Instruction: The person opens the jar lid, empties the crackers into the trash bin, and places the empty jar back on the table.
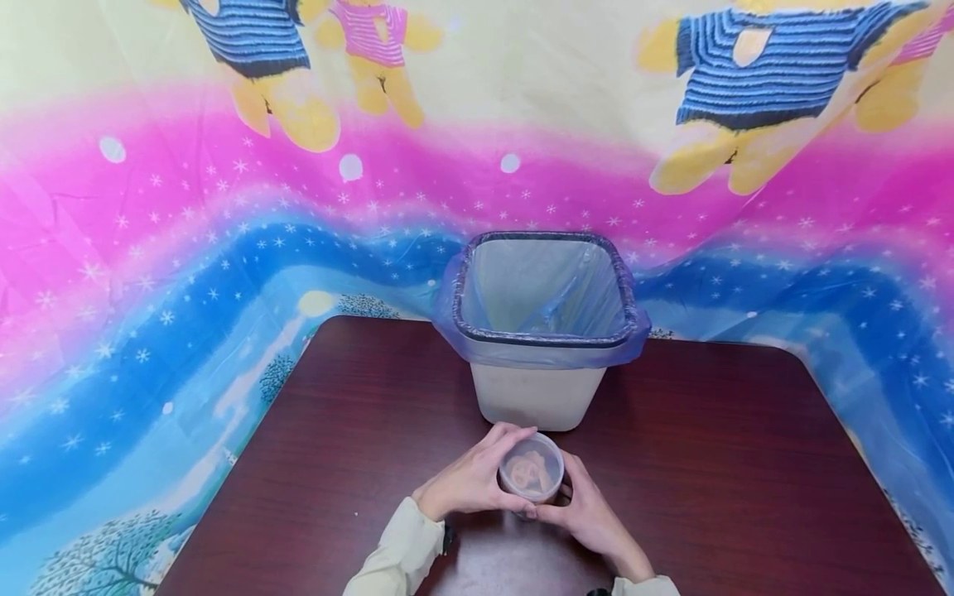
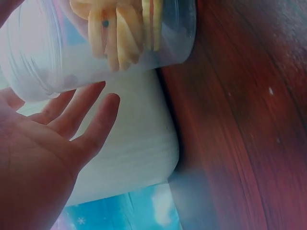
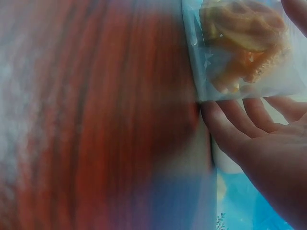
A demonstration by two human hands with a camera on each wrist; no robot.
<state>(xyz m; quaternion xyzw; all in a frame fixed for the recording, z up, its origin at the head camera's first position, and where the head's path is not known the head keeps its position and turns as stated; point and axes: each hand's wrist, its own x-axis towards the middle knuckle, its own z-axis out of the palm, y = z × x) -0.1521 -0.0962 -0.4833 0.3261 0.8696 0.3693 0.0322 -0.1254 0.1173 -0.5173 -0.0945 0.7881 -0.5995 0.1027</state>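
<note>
Between my two hands is a clear plastic jar (image 1: 532, 465) with a round lid, in front of the bin. Tan and orange twisted pieces (image 2: 125, 36), looking like snacks, lie inside it. My left hand (image 1: 477, 472) grips the jar at its lid from the left, thumb on the near side and fingers around the far side. From the right, my right hand (image 1: 592, 509) holds the jar's side, its thumb toward me. In the right wrist view its fingers (image 3: 228, 129) run along the jar wall, close over the tabletop.
A pale waste bin (image 1: 540, 393) stands just beyond the jar, lined with a translucent blue bag (image 1: 633, 343) folded over its dark rim. Both rest on or over a dark red-brown wooden table (image 1: 358, 397). A printed cloth (image 1: 447, 157) with bears and snowflakes hangs behind and around the table.
</note>
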